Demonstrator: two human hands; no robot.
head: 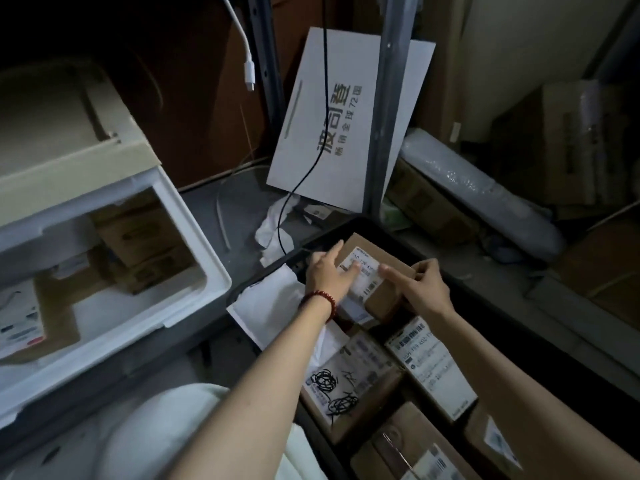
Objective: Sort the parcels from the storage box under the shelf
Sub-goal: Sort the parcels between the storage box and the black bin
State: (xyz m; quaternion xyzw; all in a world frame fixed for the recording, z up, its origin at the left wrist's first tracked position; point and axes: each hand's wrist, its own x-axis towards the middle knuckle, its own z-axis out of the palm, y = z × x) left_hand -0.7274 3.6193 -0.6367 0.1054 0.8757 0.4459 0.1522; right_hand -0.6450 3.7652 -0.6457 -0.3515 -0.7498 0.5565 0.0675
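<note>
A small brown cardboard parcel (367, 247) with a white shipping label (367, 276) lies at the far end of the black storage box (323, 238). My left hand (327, 276), with a red bead bracelet on the wrist, rests on the parcel's left side, fingertips flat on the label and thumb along the edge. My right hand (423, 289) holds the parcel's right corner with curled fingers while its index finger points onto the label. Nearer me the box holds more labelled parcels (349, 382) (429, 365) (408, 445) and a white mailer bag (270, 306).
A white open-front bin (204, 271) with cardboard boxes inside stands at the left. A white printed board (346, 116) leans on the grey shelf post (391, 98). A black cable (304, 181) and a white plug cable (249, 71) hang down. A bubble-wrapped roll (478, 188) lies at the right.
</note>
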